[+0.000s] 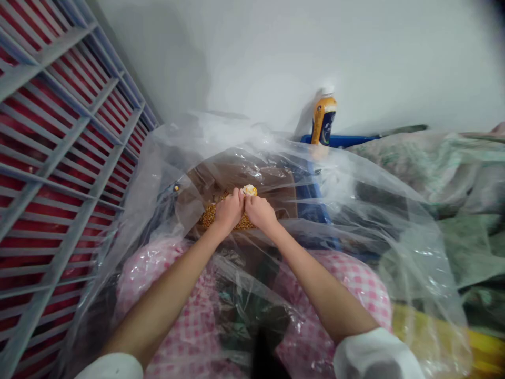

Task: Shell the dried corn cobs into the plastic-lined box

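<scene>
Side by side in front of me, my left hand (229, 211) and my right hand (259, 211) are both closed around a corn cob (249, 190). Its pale end with some yellow kernels sticks up between them; the rest is hidden by my fingers. Below the hands, loose corn kernels (209, 217) lie in a brown cardboard box (282, 184). Clear plastic sheeting (355, 195) is spread around the box and over my knees.
A grey slatted plastic crate (67, 152) with red behind its slats rises on the left. A yellow bottle (324, 118) with a dark label stands by a blue bin's rim (351, 140) against the wall. Crumpled greenish sacks (442, 158) lie to the right.
</scene>
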`<state>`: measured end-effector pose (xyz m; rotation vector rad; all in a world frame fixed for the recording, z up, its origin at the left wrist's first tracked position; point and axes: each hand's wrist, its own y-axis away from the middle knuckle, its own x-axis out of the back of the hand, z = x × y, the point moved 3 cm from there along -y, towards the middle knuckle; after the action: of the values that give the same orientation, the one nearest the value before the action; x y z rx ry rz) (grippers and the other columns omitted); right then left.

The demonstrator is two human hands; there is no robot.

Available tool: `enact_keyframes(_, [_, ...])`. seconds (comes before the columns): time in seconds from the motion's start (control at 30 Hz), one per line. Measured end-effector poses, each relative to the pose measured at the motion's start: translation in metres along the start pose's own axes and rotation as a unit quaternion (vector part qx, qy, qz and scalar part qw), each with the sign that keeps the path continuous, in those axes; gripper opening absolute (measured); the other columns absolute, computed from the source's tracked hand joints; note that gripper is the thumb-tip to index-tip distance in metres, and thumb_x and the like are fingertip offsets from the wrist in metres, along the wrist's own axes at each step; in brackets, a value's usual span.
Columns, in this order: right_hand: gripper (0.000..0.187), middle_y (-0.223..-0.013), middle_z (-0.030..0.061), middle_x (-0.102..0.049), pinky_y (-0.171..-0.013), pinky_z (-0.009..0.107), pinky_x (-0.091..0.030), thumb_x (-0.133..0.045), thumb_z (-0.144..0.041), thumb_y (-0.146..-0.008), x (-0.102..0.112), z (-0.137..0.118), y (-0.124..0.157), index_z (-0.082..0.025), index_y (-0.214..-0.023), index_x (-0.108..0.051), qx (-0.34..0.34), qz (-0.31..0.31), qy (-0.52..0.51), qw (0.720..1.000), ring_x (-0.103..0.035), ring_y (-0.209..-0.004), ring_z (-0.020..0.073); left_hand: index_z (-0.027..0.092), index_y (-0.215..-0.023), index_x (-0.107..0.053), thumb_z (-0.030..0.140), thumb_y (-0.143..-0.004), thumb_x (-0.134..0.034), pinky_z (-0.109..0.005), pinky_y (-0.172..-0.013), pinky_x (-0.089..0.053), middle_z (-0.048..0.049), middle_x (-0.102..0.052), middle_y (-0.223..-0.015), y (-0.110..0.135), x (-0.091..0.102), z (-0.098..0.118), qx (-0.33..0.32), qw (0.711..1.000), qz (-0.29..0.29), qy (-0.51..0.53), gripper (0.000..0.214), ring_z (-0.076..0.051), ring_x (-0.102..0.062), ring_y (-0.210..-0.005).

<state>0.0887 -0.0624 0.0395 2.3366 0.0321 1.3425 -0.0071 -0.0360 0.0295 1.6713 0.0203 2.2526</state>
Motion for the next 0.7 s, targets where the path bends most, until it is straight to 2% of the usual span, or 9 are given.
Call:
enact_keyframes(0.13, [0.051, -0.096, 0.0172, -0.066, -0.075, 0.033, -0.040, -0.021, -0.041, -0.090, 0.026, 0.018, -0.009, -0.015, -0.093, -0.065, 0.000, 0.065, 0.001, 0.998, -0.062, -0.090, 0.0282, 0.018, -0.102, -0.055, 0.037, -0.091, -0.010, -0.034, -0.076, -0.043, -0.0155, -0.066, -0.097, -0.007, 0.006, -0.007, 0.034, 0.994, -0.002, 0.102, 0.050, -0.027, -0.062, -0.094])
enact_keyframes(0.3, [0.049, -0.077, 0.0108, -0.066, -0.065, 0.030, -0.036, -0.026, -0.048, -0.088, 0.048, 0.025, -0.011, -0.019, -0.075, -0.062, 0.048, 0.108, -0.026, 0.993, -0.060, -0.076, 0.0246, 0.018, -0.093, -0.059, 0.044, -0.089, -0.017, -0.035, -0.078, -0.044, -0.0143, -0.066, -0.097, -0.015, 0.014, -0.017, 0.026, 0.978, 0.053, 0.198, 0.049, -0.027, -0.060, -0.096])
enact_keyframes(0.37, [0.049, -0.067, 0.0064, -0.062, -0.061, 0.028, -0.034, -0.026, -0.051, -0.087, 0.053, 0.024, -0.011, -0.019, -0.066, -0.057, 0.070, 0.119, -0.082, 0.987, -0.057, -0.068, 0.0203, 0.018, -0.090, -0.058, 0.047, -0.089, -0.019, -0.032, -0.069, -0.046, -0.0129, -0.065, -0.093, -0.017, 0.013, -0.019, 0.033, 0.965, 0.059, 0.255, 0.049, -0.025, -0.061, -0.087])
enact_keyframes(0.43, [0.047, -0.061, 0.0027, -0.057, -0.060, 0.026, -0.033, -0.027, -0.051, -0.087, 0.059, 0.023, -0.012, -0.019, -0.063, -0.052, 0.102, 0.142, -0.153, 0.973, -0.053, -0.063, 0.0165, 0.017, -0.092, -0.057, 0.051, -0.088, -0.021, -0.028, -0.057, -0.047, -0.0106, -0.064, -0.086, -0.018, 0.009, -0.020, 0.044, 0.939, 0.041, 0.338, 0.050, -0.021, -0.062, -0.074])
enact_keyframes(0.5, [0.043, -0.061, 0.0006, -0.053, -0.061, 0.025, -0.033, -0.027, -0.048, -0.087, 0.064, 0.023, -0.012, -0.019, -0.065, -0.049, 0.127, 0.170, -0.216, 0.953, -0.050, -0.063, 0.0146, 0.016, -0.097, -0.055, 0.055, -0.086, -0.023, -0.025, -0.048, -0.045, -0.0084, -0.061, -0.082, -0.018, 0.006, -0.018, 0.055, 0.906, 0.013, 0.419, 0.051, -0.018, -0.059, -0.063])
enact_keyframes(0.57, [0.038, -0.064, 0.0001, -0.053, -0.062, 0.025, -0.035, -0.027, -0.047, -0.087, 0.066, 0.023, -0.011, -0.020, -0.072, -0.049, 0.134, 0.192, -0.253, 0.939, -0.050, -0.065, 0.0146, 0.015, -0.099, -0.054, 0.055, -0.086, -0.025, -0.025, -0.048, -0.045, -0.0072, -0.060, -0.082, -0.017, 0.006, -0.015, 0.046, 0.888, 0.010, 0.458, 0.050, -0.016, -0.057, -0.061])
enact_keyframes(0.7, [0.041, -0.074, 0.0029, -0.058, -0.066, 0.029, -0.038, -0.039, -0.059, -0.078, 0.061, 0.018, -0.004, -0.022, -0.092, -0.050, 0.090, 0.197, -0.246, 0.945, -0.054, -0.068, 0.0180, 0.016, -0.090, -0.055, 0.047, -0.088, -0.025, -0.026, -0.066, -0.046, -0.0067, -0.062, -0.085, -0.008, 0.018, -0.006, -0.029, 0.914, 0.078, 0.397, 0.044, -0.016, -0.058, -0.075])
